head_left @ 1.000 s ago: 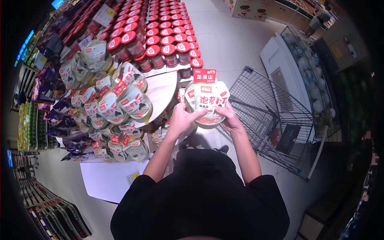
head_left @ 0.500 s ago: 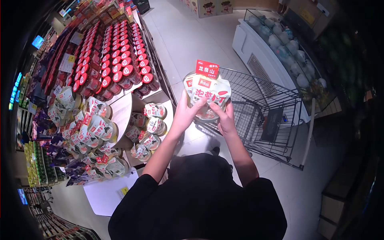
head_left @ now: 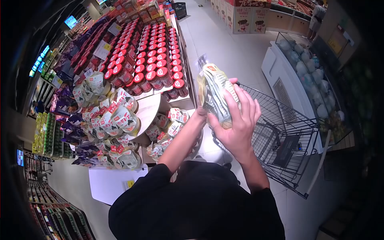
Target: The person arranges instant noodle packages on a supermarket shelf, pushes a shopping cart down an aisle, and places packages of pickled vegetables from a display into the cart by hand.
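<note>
A clear-and-white food package [head_left: 218, 90] is held up in front of me, turned so its side faces the camera. My right hand [head_left: 240, 116] lies against its right side, fingers extended and thumb at its lower edge. My left hand [head_left: 203, 111] is at the package's lower left; its fingers are mostly hidden behind the package. Left of my hands, similar packages [head_left: 125, 118] are piled on a display, and more [head_left: 176, 128] stand on a lower shelf. Rows of red-lidded jars [head_left: 151, 76] rise behind them.
A wire shopping cart [head_left: 280, 132] stands to the right of my hands. Beyond it is a white chest cooler [head_left: 276, 68] with wrapped round items. A person [head_left: 317, 20] is at the far upper right. A white panel [head_left: 110, 180] juts out at lower left.
The package has turned from its printed front to its side. My right hand has shifted from its front edge to its right side, with fingers stretched. The camera view has swung.
</note>
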Demonstrator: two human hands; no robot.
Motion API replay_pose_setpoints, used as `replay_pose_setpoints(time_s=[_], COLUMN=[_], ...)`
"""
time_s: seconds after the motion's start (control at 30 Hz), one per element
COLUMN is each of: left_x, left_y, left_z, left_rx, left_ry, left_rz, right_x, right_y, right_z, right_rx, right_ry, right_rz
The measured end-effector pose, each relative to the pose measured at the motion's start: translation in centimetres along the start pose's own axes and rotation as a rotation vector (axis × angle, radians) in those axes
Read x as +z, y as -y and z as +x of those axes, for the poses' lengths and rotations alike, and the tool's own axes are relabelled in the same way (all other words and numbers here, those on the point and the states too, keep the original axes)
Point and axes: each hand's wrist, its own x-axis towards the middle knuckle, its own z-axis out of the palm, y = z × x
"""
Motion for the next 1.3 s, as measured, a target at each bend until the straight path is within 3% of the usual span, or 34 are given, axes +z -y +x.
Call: replay_pose_setpoints(time_s=[0.03,0.07,0.17,0.33,0.5,0.57,0.63,0.73,0.87,1.03,1.3], left_x=[0.4,0.9,0.9,0.5,-2.2,-6.1,-9.6,-9.5,-13.5,-9.0,-9.4], left_y=[-0.6,-1.0,-3.3,-4.9,-5.4,-4.1,-2.4,-0.3,4.5,6.5,12.8], left_z=[-0.3,-0.7,-1.5,-3.6,-5.1,-5.5,-5.9,-6.9,-8.5,-8.3,-5.3], left_rx=[-0.042,-0.060,-0.115,-0.093,-0.082,-0.111,-0.143,-0.060,-0.188,-0.305,-0.459], left_ry=[-0.064,0.060,0.285,0.196,0.291,0.125,-0.003,0.162,-0.186,-0.446,-0.587], left_rz=[0.027,-0.188,-0.264,-0.175,-0.143,-0.257,-0.072,-0.247,-0.051,0.079,0.228], right_x=[0.1,0.2,1.0,2.8,4.7,5.3,6.4,7.7,7.9,7.3,4.4], right_y=[0.7,1.4,3.4,6.7,8.6,8.2,7.1,5.0,2.4,-1.4,-8.0], right_z=[0.4,0.7,1.2,1.1,0.5,0.1,-1.0,-3.4,-7.3,-11.9,-15.2], right_rx=[-0.017,-0.033,-0.002,-0.080,-0.035,-0.020,0.021,0.095,0.377,0.751,0.846], right_ry=[0.011,0.023,0.021,0.021,0.038,0.083,0.077,0.077,0.066,0.042,0.011], right_rz=[0.006,0.009,0.100,0.001,-0.062,0.050,0.103,0.079,0.259,0.322,0.326])
